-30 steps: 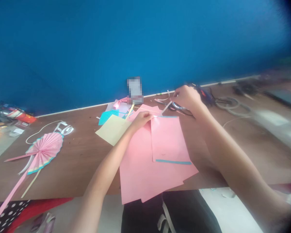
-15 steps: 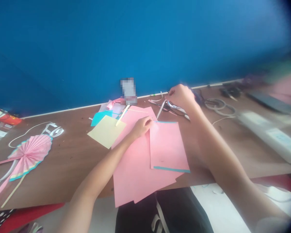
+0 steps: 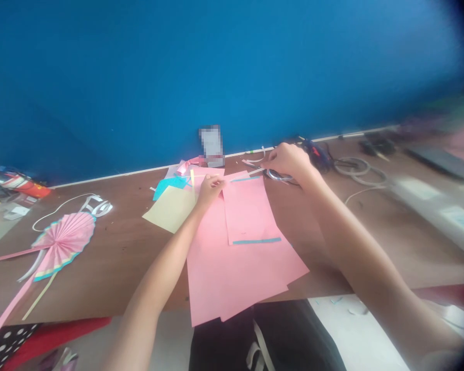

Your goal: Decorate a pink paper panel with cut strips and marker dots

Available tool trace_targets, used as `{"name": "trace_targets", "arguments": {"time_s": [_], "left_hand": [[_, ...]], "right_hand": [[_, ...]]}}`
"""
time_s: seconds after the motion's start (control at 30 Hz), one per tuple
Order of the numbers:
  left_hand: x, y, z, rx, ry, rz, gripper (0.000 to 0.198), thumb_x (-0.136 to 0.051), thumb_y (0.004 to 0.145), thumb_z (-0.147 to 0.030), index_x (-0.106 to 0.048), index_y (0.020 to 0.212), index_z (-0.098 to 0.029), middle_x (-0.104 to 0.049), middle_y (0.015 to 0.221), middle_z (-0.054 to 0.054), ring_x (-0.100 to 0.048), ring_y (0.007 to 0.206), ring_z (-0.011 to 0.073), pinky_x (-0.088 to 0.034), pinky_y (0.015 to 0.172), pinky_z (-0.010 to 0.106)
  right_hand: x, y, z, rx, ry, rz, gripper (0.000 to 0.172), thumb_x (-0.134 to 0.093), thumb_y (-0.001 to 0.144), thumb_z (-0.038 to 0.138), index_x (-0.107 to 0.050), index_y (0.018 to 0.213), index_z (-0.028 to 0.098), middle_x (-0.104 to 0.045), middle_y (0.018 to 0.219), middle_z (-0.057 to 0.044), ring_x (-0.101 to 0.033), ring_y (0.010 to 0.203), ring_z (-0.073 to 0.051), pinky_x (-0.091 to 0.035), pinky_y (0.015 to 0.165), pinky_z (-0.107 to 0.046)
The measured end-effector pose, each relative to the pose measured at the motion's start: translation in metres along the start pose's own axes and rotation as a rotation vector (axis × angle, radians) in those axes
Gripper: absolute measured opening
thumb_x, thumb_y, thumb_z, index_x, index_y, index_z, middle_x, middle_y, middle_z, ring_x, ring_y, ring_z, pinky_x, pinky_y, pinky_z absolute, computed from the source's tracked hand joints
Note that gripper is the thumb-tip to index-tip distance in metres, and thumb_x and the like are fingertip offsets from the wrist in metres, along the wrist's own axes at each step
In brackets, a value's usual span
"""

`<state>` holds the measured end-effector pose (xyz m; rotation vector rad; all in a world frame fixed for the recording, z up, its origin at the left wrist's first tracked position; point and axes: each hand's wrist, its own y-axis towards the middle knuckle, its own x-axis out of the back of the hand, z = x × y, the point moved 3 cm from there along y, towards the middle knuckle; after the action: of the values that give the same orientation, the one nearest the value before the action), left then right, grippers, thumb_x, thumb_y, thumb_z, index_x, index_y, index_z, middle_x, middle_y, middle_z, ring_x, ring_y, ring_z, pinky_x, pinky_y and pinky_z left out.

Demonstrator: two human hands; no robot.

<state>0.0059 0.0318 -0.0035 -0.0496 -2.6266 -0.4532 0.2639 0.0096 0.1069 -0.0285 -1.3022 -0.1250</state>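
Currently left hand (image 3: 210,190) pinching small pink sheet (image 3: 251,212) by upper-left corner; right hand (image 3: 287,158) pinching pale strip (image 3: 255,172).

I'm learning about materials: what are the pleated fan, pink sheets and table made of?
The fan looks like matte paper, holding crisp pleats. The pink sheets seem matte paper or card: flat, straight-edged. The table could be wood or laminate: dull brown.

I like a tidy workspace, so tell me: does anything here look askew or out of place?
Mildly: the large flat pink paper sheets are stacked unevenly, their edges fanned out and two corners jutting past the near edge of the brown table. Tiny blue scraps also lie on the pale surface below. I see no spill.
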Motion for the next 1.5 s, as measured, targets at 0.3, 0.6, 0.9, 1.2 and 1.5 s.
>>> {"name": "trace_targets", "arguments": {"time_s": [0.3,0.6,0.9,1.2,1.5], "left_hand": [[-0.007,-0.004,-0.003,0.111,-0.198,0.138,0.023,-0.06,0.078,-0.038,-0.064,0.077,-0.016,-0.065,0.068,0.003,-0.062,0.062,0.0125,-0.047,0.059,0.023],[-0.01,-0.003,-0.004,0.051,-0.092,0.154,0.021,-0.056,0.079,-0.036,-0.061,0.074,-0.016,-0.062,0.07,0.001,-0.057,0.064,0.0111,-0.042,0.061,0.023],[-0.009,0.004,-0.012,0.16,-0.021,0.22,0.034,-0.057,0.076,-0.046,-0.066,0.073,-0.014,-0.044,0.053,-0.004,-0.04,0.05,0.0094,-0.03,0.049,0.024],[-0.016,0.023,-0.011,0.142,0.181,0.294,0.035,-0.059,0.072,-0.047,-0.066,0.064,-0.013,-0.043,0.052,-0.003,-0.037,0.052,0.0091,-0.026,0.05,0.024],[-0.022,0.027,-0.013,0.105,0.206,0.289,0.028,-0.055,0.073,-0.04,-0.058,0.058,-0.016,-0.043,0.052,-0.003,-0.038,0.053,0.0108,-0.026,0.052,0.025]], "right_hand": [[-0.001,-0.002,-0.006,0.006,-0.05,0.069,0.029,-0.07,0.068,0.047,-0.075,0.08,0.022,-0.071,0.083,-0.009,-0.064,0.079,-0.024,-0.047,0.069,-0.031],[-0.001,0.002,-0.01,-0.023,-0.038,0.12,0.025,-0.071,0.069,0.044,-0.075,0.083,0.023,-0.071,0.081,-0.008,-0.064,0.081,-0.024,-0.047,0.068,-0.031],[-0.005,0.002,-0.018,-0.019,-0.069,0.125,0.03,-0.072,0.068,0.046,-0.075,0.086,0.024,-0.071,0.09,-0.008,-0.065,0.083,-0.025,-0.048,0.069,-0.033],[-0.012,0.01,-0.031,-0.068,-0.081,0.147,0.045,-0.073,0.068,0.051,-0.072,0.099,0.018,-0.07,0.094,-0.013,-0.065,0.085,-0.025,-0.049,0.07,-0.031],[-0.02,0.014,-0.035,-0.081,-0.134,0.13,0.05,-0.073,0.068,0.05,-0.07,0.106,0.019,-0.069,0.104,-0.014,-0.065,0.09,-0.027,-0.05,0.074,-0.034]]}}
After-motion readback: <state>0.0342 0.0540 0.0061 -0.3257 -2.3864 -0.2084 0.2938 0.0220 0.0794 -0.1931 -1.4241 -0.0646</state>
